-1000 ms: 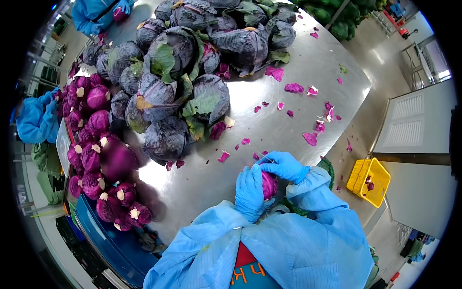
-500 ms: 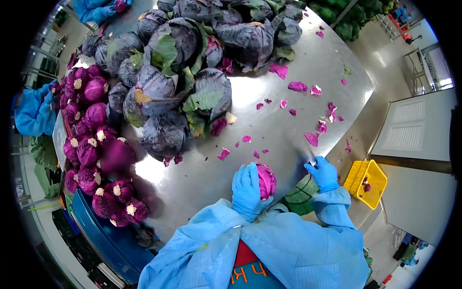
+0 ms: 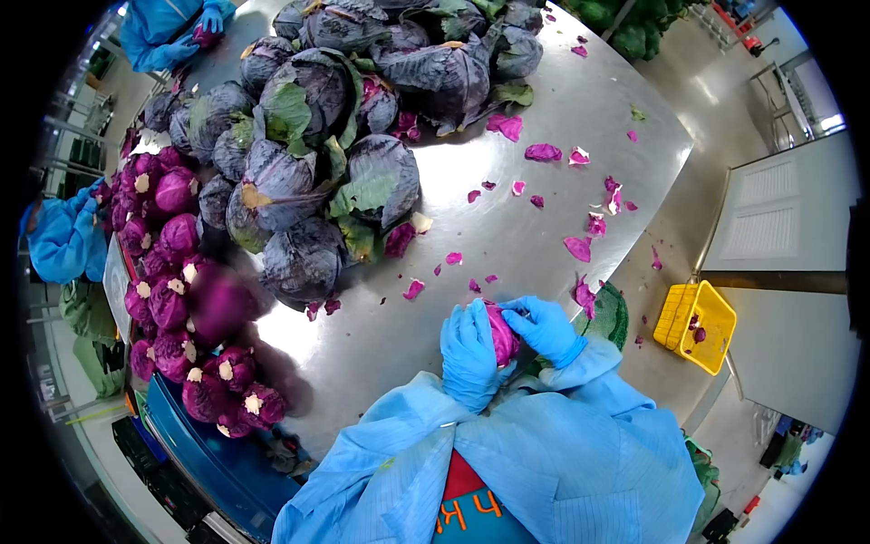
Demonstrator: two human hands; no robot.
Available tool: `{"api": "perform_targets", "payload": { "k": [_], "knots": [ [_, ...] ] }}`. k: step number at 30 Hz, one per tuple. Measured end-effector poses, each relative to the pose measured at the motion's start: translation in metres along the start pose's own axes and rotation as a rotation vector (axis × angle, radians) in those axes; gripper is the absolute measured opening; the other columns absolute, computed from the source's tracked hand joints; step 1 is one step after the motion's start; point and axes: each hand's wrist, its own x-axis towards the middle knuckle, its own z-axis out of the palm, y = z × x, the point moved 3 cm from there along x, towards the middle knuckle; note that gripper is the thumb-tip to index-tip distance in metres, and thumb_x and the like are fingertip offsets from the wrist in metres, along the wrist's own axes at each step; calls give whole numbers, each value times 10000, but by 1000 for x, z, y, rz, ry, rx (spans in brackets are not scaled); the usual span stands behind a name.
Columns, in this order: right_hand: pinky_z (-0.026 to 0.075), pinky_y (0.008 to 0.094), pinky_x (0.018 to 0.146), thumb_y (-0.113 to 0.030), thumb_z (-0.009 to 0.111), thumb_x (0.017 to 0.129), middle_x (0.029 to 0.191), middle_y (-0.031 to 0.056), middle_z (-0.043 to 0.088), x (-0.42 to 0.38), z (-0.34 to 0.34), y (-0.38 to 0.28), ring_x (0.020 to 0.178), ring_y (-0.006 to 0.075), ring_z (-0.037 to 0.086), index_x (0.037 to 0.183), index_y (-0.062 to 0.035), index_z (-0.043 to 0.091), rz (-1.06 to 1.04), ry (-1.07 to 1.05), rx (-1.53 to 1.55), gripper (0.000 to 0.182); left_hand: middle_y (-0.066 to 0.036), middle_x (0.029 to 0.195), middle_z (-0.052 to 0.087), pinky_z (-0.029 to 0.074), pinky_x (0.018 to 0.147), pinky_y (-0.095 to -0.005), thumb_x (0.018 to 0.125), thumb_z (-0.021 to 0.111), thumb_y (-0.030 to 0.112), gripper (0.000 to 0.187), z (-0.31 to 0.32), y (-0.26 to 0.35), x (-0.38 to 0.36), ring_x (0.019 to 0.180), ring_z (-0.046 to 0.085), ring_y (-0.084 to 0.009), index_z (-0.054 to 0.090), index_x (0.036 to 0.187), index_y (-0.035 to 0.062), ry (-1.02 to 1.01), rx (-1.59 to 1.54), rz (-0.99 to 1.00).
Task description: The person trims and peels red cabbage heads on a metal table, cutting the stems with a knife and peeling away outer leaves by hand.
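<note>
In the head view, my left hand (image 3: pixel 468 355) is wrapped round the side of a peeled red cabbage (image 3: pixel 504 335), held just over the near edge of the metal table. My right hand (image 3: pixel 547 330) is at the cabbage's right side, its bent fingers touching the top of the head. Whatever is between those fingers is hidden. Both hands wear blue gloves. Torn purple leaf pieces (image 3: pixel 577 248) lie on the table beyond and to the right of my hands.
Untrimmed red cabbages (image 3: pixel 304 258) are heaped at the back left of the metal table (image 3: pixel 362 335). Trimmed heads (image 3: pixel 172 304) are piled along the left, above a blue bin (image 3: pixel 195 444). A yellow basket (image 3: pixel 675 317) stands right. Co-workers' blue sleeves (image 3: pixel 149 32) show upper left.
My right hand has moved left from the table's edge to the cabbage. A purple leaf piece now lies at the edge where that hand was. My left hand still holds the cabbage.
</note>
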Motion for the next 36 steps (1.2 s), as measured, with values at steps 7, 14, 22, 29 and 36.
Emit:
{"api": "perform_targets", "payload": {
  "k": [7, 14, 22, 29, 36],
  "knots": [
    [531, 411, 678, -220, 655, 869, 950, 139, 655, -27, 12, -30, 809, 339, 656, 1086, -119, 609, -181, 288, -405, 245, -237, 1299, 451, 379, 998, -525, 576, 819, 409, 1048, 7, 0, -1, 1175, 447, -455, 355, 1382, -75, 27, 81, 8],
    [509, 366, 603, -198, 671, 879, 861, 121, 663, -46, 2, -16, 701, 271, 659, 1031, -120, 660, -247, 412, -353, 171, -233, 1309, 427, 363, 1015, -516, 566, 824, 395, 1090, 7, 0, -1, 1209, 420, -438, 313, 1410, -67, 5, 60, -24],
    [485, 272, 596, -292, 747, 829, 817, 71, 685, -59, -55, 21, 655, 128, 614, 1035, -60, 666, 112, 350, -371, 321, -276, 1291, 399, 342, 1018, -509, 548, 837, 427, 1185, -19, -13, 21, 1194, 398, -444, 237, 1437, -79, -138, -164, -200],
    [483, 270, 640, -383, 813, 740, 776, 44, 603, -27, 14, -8, 671, 98, 562, 1158, -49, 598, 178, 225, 44, 577, -279, 1238, 423, 368, 988, -509, 561, 804, 436, 1119, -12, -9, 18, 1147, 433, -442, 285, 1399, -95, -26, -119, -183],
    [461, 234, 571, -281, 711, 851, 789, 22, 591, -41, 27, -17, 630, 64, 529, 1215, -59, 563, 381, 160, 478, 451, -278, 1214, 433, 377, 961, -512, 567, 791, 437, 1110, -11, -7, 16, 1109, 451, -436, 286, 1400, -95, -19, -70, -146]
  ]
}}
